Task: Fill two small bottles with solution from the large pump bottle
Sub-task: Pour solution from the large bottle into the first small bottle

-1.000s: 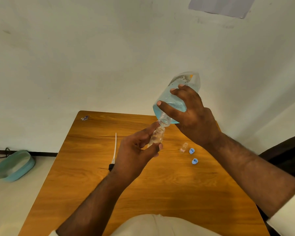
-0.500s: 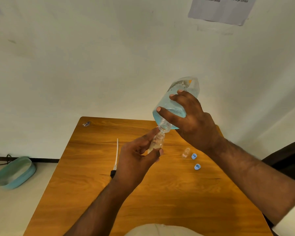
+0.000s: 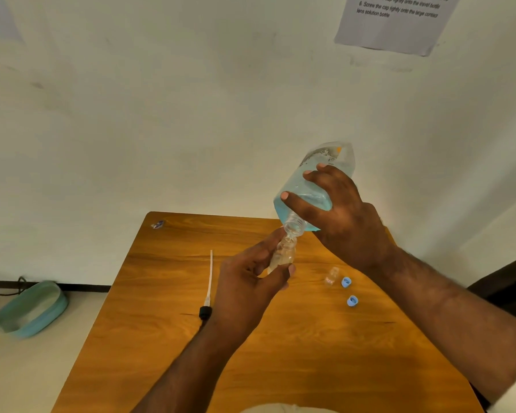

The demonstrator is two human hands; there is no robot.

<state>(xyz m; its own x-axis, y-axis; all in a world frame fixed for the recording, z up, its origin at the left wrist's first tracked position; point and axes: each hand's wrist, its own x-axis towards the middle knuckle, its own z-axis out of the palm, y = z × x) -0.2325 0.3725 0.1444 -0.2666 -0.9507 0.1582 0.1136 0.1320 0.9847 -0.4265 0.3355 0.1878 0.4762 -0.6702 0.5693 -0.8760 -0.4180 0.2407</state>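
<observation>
**Hands held the pour over the table's middle**

Left hand [image 3: 251, 281] pinched the small bottle [image 3: 282, 254] between thumb and fingers, upright, mouth to mouth with the big bottle [image 3: 313, 186], which the right hand [image 3: 340, 222] clasped tilted steeply down. Against half a second earlier the two hands had barely shifted — neck and mouth stayed met, and blue solution sat at the big bottle's shoulder. By my reading the first fill was under way; the level inside the small bottle could not be told.

Beyond the hands, near the table's [image 3: 310, 368] right side, the second small bottle [image 3: 330, 276] lay on the wood with two caps [image 3: 346, 282] just beside it — unfilled, apparently. The pump [image 3: 206, 296] lay left, well apart. Bare wood surrounded the pour, so drips would land well inside the edges. A basin [image 3: 30, 308] sat on the floor, far left.
</observation>
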